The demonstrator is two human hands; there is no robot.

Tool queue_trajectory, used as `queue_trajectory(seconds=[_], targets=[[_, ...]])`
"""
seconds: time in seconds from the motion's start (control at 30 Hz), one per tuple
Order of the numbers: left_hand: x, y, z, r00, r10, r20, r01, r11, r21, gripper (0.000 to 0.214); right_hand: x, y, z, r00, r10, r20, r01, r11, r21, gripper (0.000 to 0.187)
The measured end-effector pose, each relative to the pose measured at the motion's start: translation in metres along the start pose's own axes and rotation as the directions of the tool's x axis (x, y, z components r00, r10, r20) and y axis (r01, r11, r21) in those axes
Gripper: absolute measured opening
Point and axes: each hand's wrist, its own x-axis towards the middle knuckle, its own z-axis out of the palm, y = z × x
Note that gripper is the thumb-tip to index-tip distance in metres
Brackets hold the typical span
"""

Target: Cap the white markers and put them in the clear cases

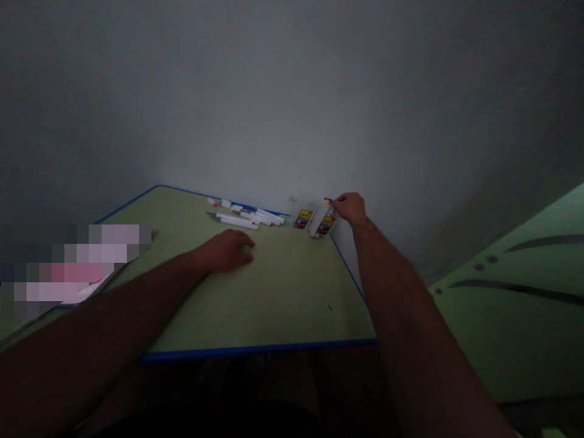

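My left hand (228, 249) rests on the table (274, 298), palm down, its fingers and thumb apart and nothing in them. Just beyond it several white markers (239, 221) lie side by side, with loose white caps (225, 204) behind them. At the far right corner stands a clear plastic case (301, 218) with yellow, red and dark labels. White markers (319, 221) are inside its right part, coloured ends up. My right hand (350, 207) is closed in a pinch at those coloured ends; the fingertips are partly hidden and the picture is dim.
A grey wall (255, 109) rises right behind the table. Blue trim (260, 349) runs along the table's edge. At the left lies a flat light thing (86, 295), mostly pixelated. A green panel (515, 304) with dark curved stripes stands at the right.
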Motion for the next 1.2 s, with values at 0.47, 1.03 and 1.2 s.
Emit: queue_trajectory(seconds=[0.47, 1.03, 1.2], targets=[[0.0, 0.001, -0.001, 1.0, -0.01, 0.016, 0.01, 1.0, 0.019, 0.055, -0.004, -0.001, -0.002, 0.999, 0.04, -0.036, -0.037, 0.996, 0.085, 0.012], [-0.002, 0.003, -0.002, 1.0, 0.0, -0.012, 0.001, 1.0, 0.02, 0.052, -0.081, -0.076, 0.043, 0.98, -0.003, -0.199, 0.078, 0.924, 0.374, 0.029], [-0.001, 0.002, -0.003, 0.999, -0.037, -0.027, 0.037, 0.999, 0.018, 0.048, -0.107, -0.109, 0.078, 0.994, -0.111, -0.001, 0.105, 0.936, 0.336, 0.025]])
